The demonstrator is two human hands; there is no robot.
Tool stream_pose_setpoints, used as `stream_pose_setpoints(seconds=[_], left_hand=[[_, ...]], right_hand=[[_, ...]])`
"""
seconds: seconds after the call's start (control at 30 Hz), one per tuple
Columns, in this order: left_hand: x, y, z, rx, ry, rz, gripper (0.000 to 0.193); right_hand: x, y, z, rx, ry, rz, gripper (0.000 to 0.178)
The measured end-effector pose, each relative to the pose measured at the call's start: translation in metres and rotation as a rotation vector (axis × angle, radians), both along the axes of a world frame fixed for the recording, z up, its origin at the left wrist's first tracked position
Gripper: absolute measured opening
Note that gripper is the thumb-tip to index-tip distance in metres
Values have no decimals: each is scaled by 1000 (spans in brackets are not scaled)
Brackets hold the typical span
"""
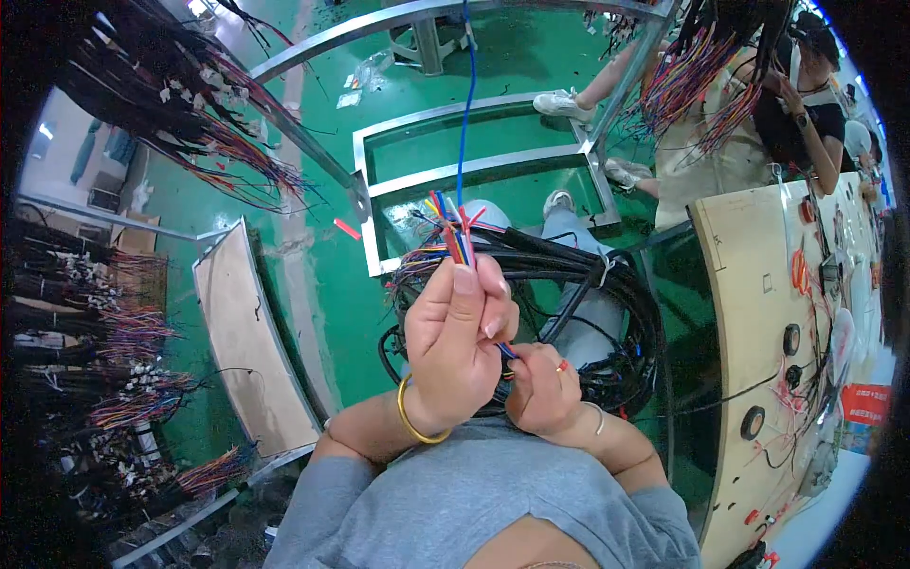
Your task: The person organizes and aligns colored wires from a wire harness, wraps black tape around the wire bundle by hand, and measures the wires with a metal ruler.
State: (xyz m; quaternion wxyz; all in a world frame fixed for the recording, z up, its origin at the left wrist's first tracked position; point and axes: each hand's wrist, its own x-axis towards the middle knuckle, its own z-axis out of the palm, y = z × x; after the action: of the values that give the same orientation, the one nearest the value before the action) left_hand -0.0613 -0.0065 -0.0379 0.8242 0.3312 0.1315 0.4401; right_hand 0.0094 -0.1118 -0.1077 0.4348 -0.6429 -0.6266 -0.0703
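Up in front of my chest, my left hand (pixel 458 351) pinches a small bunch of coloured wires (pixel 461 245) between thumb and fingers. Red, blue, yellow and white strands stick up out of that pinch, some with red ends. Just below and to the right, my right hand (pixel 545 391) is closed on a lower stretch of wires, where a bit of blue shows between the hands. On my lap lies a thick coil of black cable harness (pixel 640 332), tied at its upper right, with more loose coloured wire ends at its left. My fingers partly hide the held wires.
A blue cord (pixel 469 104) hangs down ahead. Metal frames (pixel 474 171) stand on the green floor. Bundles of harnesses hang at the upper left (pixel 180 95) and upper right (pixel 701 85). A wooden board (pixel 730 360) with parts lies at right. Other people sit beyond it.
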Motion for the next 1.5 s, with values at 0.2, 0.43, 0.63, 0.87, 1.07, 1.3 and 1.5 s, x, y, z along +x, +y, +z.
stream_pose_setpoints(seconds=[0.2, 0.43, 0.63, 0.87, 1.07, 1.3, 1.5], left_hand=[[-3, -2, 5, 53, 112, 26, 29], [1, -12, 8, 246, 219, 75, 27], [-1, -17, 6, 348, 307, 86, 27], [-1, -18, 6, 346, 260, 34, 29], [2, -19, 7, 338, 277, 55, 29], [2, -16, 4, 396, 306, 70, 26], [0, -16, 3, 332, 344, 19, 24]], right_hand=[[11, 10, 25, -158, 449, 153, 10], [66, 40, 103, -47, 610, 143, 16], [55, 46, 126, -111, 719, 218, 9], [54, 38, 127, -160, 755, 229, 7], [55, 38, 125, -177, 740, 216, 5], [57, 37, 121, -185, 792, 216, 5], [59, 37, 121, -189, 797, 216, 6]])
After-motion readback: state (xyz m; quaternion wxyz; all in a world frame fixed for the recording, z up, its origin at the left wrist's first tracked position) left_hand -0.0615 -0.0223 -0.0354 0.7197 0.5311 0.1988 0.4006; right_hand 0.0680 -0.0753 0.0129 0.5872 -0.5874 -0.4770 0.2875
